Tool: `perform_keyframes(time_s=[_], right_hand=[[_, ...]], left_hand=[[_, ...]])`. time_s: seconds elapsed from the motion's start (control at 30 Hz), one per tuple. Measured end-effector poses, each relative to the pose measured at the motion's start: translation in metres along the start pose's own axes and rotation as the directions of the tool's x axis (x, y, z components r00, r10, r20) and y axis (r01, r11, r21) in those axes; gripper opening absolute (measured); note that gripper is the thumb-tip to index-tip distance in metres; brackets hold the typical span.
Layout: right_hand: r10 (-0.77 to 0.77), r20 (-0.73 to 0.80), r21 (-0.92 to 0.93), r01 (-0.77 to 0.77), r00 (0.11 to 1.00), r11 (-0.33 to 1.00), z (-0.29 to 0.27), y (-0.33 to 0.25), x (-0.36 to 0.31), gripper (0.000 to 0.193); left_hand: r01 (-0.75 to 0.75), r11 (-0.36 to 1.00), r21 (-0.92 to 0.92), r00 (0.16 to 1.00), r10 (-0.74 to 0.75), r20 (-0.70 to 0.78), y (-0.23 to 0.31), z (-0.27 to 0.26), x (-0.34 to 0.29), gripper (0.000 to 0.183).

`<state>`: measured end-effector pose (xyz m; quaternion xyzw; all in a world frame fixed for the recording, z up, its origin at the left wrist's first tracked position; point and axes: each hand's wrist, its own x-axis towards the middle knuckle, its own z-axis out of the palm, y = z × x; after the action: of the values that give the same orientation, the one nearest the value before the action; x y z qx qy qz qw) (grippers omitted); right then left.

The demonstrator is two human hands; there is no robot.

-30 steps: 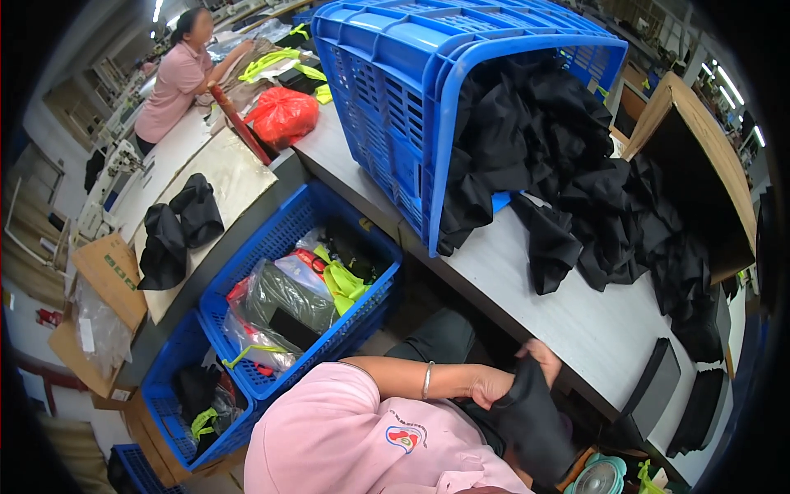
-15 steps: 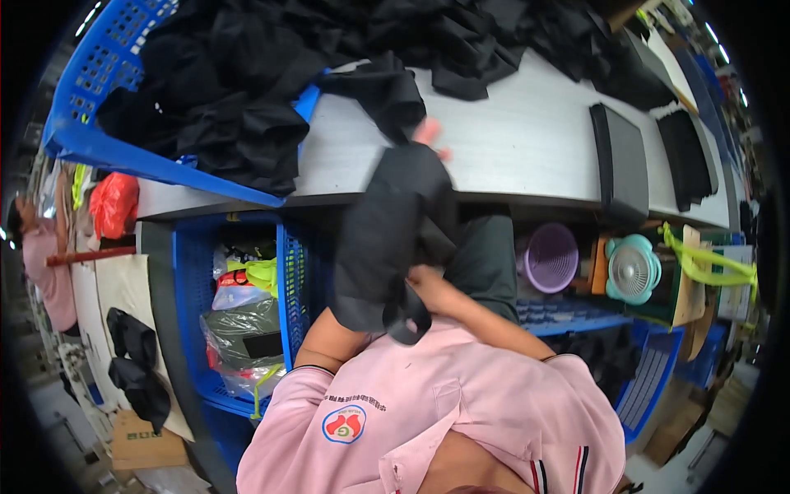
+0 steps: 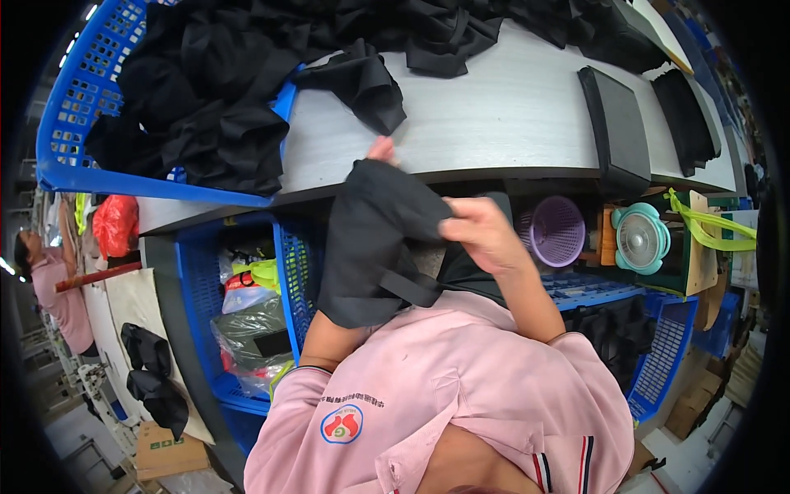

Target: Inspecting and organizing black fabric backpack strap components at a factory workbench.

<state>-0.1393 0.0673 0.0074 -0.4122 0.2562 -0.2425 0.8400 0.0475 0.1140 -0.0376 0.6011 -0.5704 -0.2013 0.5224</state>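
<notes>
A blue basket (image 3: 99, 179) lies on the left of the table (image 3: 494, 132). Some black cloth (image 3: 362, 239) covers my left arm (image 3: 325, 342), near the table's edge. My left hand (image 3: 381, 151) pokes out; its grip I can't tell. Apart from it, my right hand (image 3: 485, 235) pinches the cloth.

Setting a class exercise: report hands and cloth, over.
Left hand pokes out beyond black cloth. Right hand grips its edge. Possible snag: loose fabric ahead.
</notes>
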Motion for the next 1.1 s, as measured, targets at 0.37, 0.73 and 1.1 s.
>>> perform_keyframes(time_s=[0.37, 0.73, 1.1], right_hand=[[-0.280, -0.337, -0.122, 0.253, 0.899, 0.960, -0.052, -0.049, 0.027, 0.032], [-0.817, 0.346, -0.938, 0.202, 0.461, -0.284, -0.027, 0.005, 0.002, 0.074], [-0.128, -0.306, -0.072, 0.111, 0.943, 0.991, -0.065, 0.000, 0.002, 0.016]], left_hand=[[0.281, 0.887, -0.366, 0.930, -0.158, 0.333, 0.029, 0.026, -0.042, 0.050], [-0.278, 0.903, 0.328, 0.957, 0.233, 0.171, 0.048, 0.032, 0.000, 0.042], [0.362, 0.821, -0.441, 0.904, -0.194, 0.380, 0.009, 0.027, -0.037, 0.042]])
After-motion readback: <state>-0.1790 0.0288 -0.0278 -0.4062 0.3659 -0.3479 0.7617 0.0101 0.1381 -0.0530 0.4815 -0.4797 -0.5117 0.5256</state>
